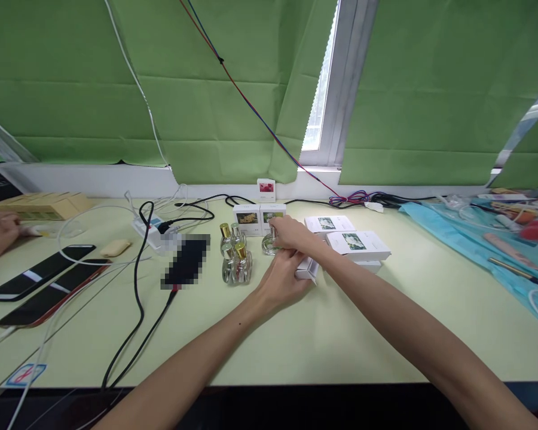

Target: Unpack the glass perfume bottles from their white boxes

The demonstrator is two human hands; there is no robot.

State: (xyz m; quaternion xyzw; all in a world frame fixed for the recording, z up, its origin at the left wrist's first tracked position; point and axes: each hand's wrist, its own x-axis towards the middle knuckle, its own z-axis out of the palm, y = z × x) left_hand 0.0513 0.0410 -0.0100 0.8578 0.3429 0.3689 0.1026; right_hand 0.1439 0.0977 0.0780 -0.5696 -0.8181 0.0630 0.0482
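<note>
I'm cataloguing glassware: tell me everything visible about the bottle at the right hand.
The bottle looks like clear glass, with a rounded body, and seems to stand upright on the pale tabletop. The right hand holds its upper part, hiding any cap. It is in front of two white boxes, to the right of four other bottles.

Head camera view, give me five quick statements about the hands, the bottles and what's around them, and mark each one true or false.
1. The right hand is at the top of a glass bottle. True.
2. The left hand lies bare on the tabletop, touching nothing else. False: the left hand is on a small white box.
3. Four clustered bottles stand left of both hands. True.
4. The window cloth is red. False: the window cloth is green.
5. Two upright boxes with printed pictures stand behind the hands. True.
</note>
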